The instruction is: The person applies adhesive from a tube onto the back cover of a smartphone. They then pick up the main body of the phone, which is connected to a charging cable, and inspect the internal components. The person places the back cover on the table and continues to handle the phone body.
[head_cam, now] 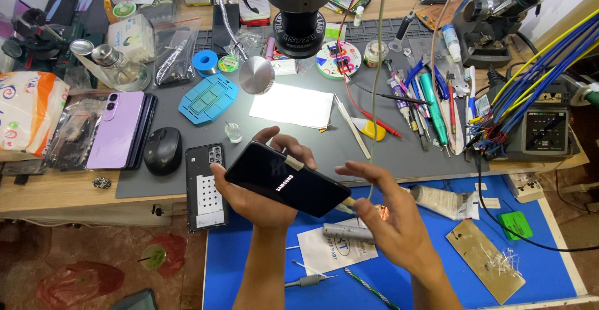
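Nearest, the left hand (262, 201) is closed round a black smartphone (288, 179), screen up and tilted, held above the blue mat's (549, 272) near edge; the right hand (390, 222), at the phone's 4 o'clock, has fingers spread and loose, its fingertips at the phone's lower corner, grasping nothing that can be told; a grey cylinder (348, 232) lies just under them; at 9 o'clock a backless phone body (206, 188) lies on the bench; farther, a white sheet (292, 105) at 12 o'clock; beyond, the microscope lens (299, 32).
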